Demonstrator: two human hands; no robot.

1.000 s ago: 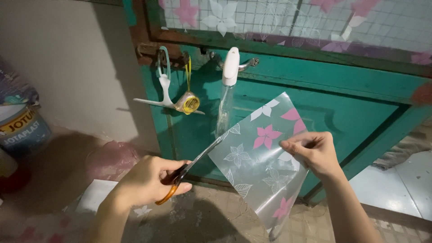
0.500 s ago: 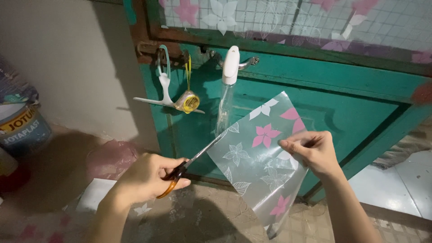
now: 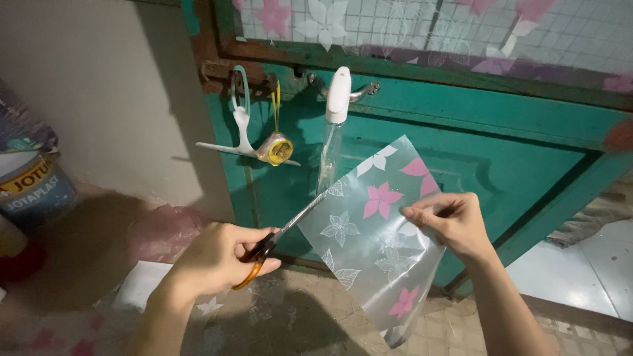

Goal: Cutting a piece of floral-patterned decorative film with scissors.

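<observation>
My left hand (image 3: 214,257) grips orange-handled scissors (image 3: 277,238), whose blades point up and right and touch the left edge of a translucent film sheet (image 3: 369,244) printed with pink and white flowers. My right hand (image 3: 452,224) pinches the sheet's upper right part and holds it up in front of a green door (image 3: 527,145). The lower end of the sheet hangs down and curls.
A white squeegee (image 3: 241,135), a yellow tape measure (image 3: 277,148) and a spray bottle (image 3: 335,125) hang on the door. The door's glass pane (image 3: 422,26) wears the same flower film. A paint bucket (image 3: 33,191) stands at the left. Film scraps lie on the floor (image 3: 211,306).
The scissors and the sheet have shifted only slightly; the blades stay at the sheet's left edge and both hands keep their grip.
</observation>
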